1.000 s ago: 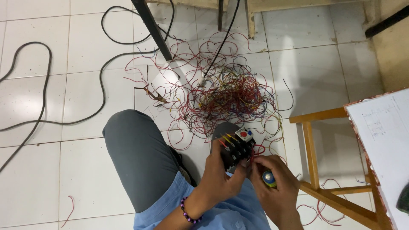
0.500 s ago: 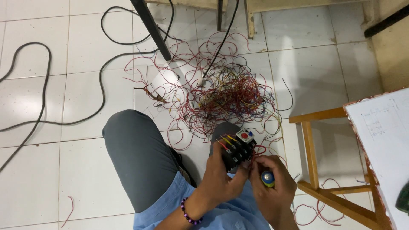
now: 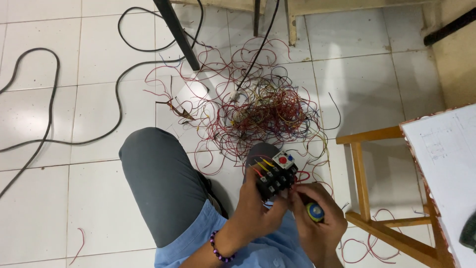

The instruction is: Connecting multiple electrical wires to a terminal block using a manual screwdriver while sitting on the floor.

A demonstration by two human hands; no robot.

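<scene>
My left hand grips a black electrical contactor block with a red button, a blue part and short yellow and red wires on top. My right hand is closed around a screwdriver with a yellow and blue handle, its tip against the side of the block. Both hands are held over my lap, above my blue shirt. A beaded bracelet is on my left wrist.
A big tangle of red, yellow and dark wires lies on the white tiled floor ahead. Black cables loop at left. My grey-trousered knee points forward. A wooden stool frame and a white sheet on a board stand at right.
The hands and the block hold almost the same place. The view has shifted very slightly.
</scene>
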